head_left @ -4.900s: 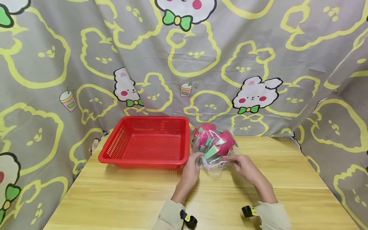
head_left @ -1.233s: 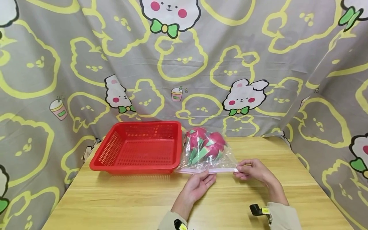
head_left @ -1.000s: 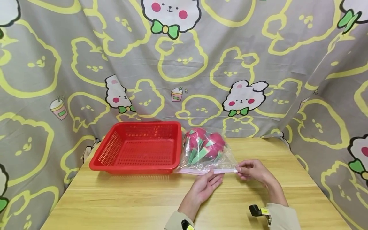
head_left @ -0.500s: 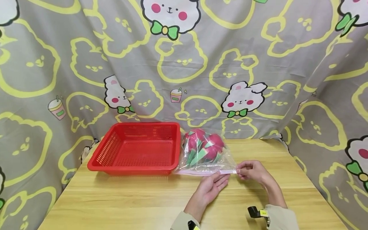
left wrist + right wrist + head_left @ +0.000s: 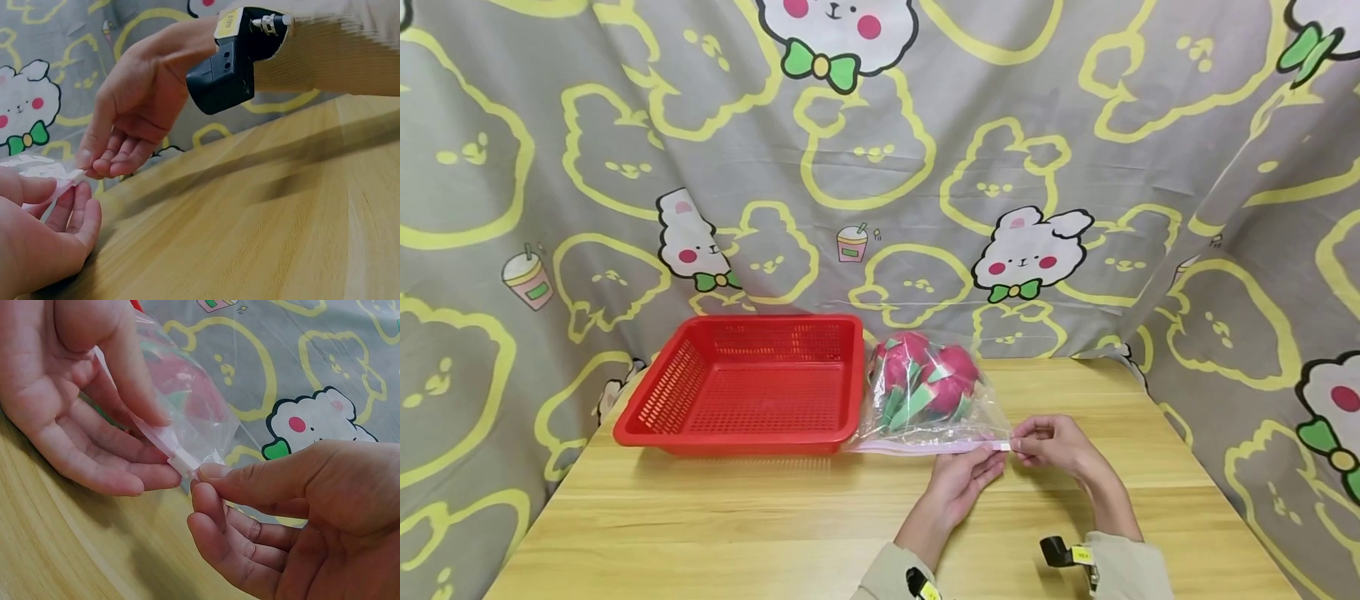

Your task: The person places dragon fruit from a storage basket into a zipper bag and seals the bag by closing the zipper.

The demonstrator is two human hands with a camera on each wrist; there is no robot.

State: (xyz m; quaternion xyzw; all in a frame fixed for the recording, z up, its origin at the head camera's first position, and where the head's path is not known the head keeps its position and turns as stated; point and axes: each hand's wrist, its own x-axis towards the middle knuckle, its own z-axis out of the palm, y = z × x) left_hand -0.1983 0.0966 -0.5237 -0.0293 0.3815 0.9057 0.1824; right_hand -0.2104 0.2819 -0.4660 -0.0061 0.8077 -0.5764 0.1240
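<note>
A clear zip bag point(image 5: 979, 429) lies on the table with pink-and-green dragon fruits point(image 5: 955, 371) inside, at least two. Its pale pink zip strip point(image 5: 902, 448) runs along the near edge. My left hand point(image 5: 958, 483) pinches that strip near its right end, thumb on top and fingers beneath. Just to the right, my right hand point(image 5: 1056, 446) pinches the strip's right corner between thumb and forefinger. A white slider point(image 5: 182, 461) sits between the two hands in the right wrist view. The left wrist view shows both sets of fingertips close together, with most of the bag out of frame.
A red plastic basket point(image 5: 625, 437) with slotted walls stands left of the bag, right beside it; nothing shows inside. The wooden table point(image 5: 737, 525) ends at a patterned curtain point(image 5: 895, 275) at the back and sides.
Earlier both hands held the bag's bunched mouth; now it lies flat with the strip drawn straight. Over the last second my left hand slid right along the strip, while my right hand stayed at the corner.
</note>
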